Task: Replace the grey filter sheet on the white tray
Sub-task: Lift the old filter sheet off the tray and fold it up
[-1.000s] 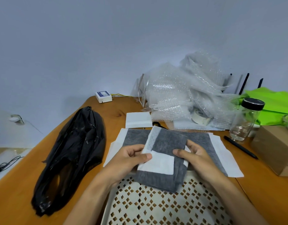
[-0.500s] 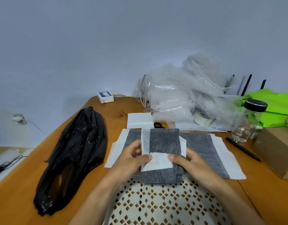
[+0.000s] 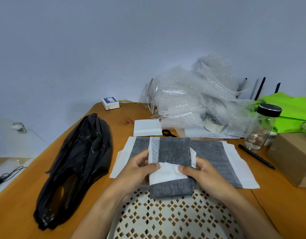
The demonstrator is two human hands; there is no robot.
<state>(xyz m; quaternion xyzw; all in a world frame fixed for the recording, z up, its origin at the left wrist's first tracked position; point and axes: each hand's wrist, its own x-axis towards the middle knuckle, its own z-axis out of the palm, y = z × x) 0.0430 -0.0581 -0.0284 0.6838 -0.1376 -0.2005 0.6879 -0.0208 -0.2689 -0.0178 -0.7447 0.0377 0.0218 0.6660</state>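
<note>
At the far left a crumpled black plastic bag point(image 3: 76, 166) lies lengthwise on the wooden table point(image 3: 278, 204), with a small white box point(image 3: 110, 103) at the table's far edge behind it. Toward the middle, a folded white pad point(image 3: 147, 127) sits just beyond a grey filter sheet with white borders point(image 3: 212, 156) that is spread flat on the table. In front of that flat sheet, a second, folded grey filter sheet point(image 3: 173, 150) is held up between both hands, its lower edge hanging over the far rim of the white tray point(image 3: 174, 218), whose diamond-shaped cutouts fill the bottom centre. The left hand point(image 3: 136, 171) pinches the folded sheet's left side: the thumb lies across the white flap on the front and the curled fingers wrap behind the left edge. The right hand point(image 3: 205, 176) pinches the right side in the same way, thumb tip pressed on the white flap and the other fingers tucked beneath the sheet. The two thumb tips are near each other on the flap but apart. Behind, a heap of bubble wrap point(image 3: 192, 97) half covers a roll of tape point(image 3: 213, 125). To the right, a black pen point(image 3: 255, 156) lies beside the flat sheet, a glass bottle with a black lid point(image 3: 262, 126) stands upright near it, and a green bag point(image 3: 293, 111) and a cardboard box point(image 3: 293, 156) sit at the right edge.
</note>
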